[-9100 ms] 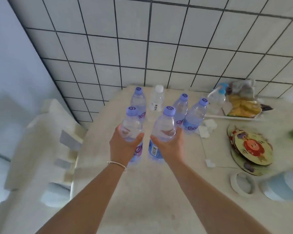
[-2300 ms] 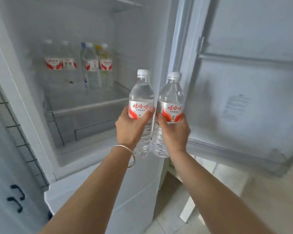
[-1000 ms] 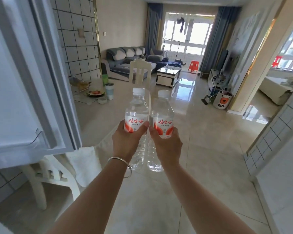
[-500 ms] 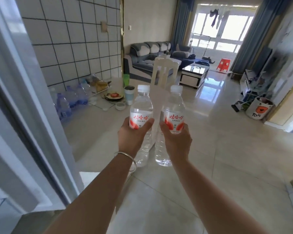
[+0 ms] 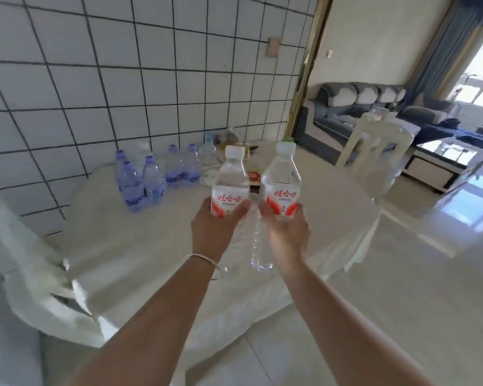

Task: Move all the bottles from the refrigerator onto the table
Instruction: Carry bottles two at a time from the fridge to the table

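**Two bottles held upright above the counter**

A cream-covered counter (image 5: 156, 246) is set against a tiled wall (image 5: 123, 79); a sofa (image 5: 354, 107) is seen at 2 o'clock. Blue-capped bottles (image 5: 151, 179) are grouped on the counter at 10 o'clock. The items behind them are blurred. The left hand (image 5: 215, 229) is curled round the left bottle (image 5: 230, 185), the right hand (image 5: 286, 232) round the right bottle (image 5: 282, 179), side by side.
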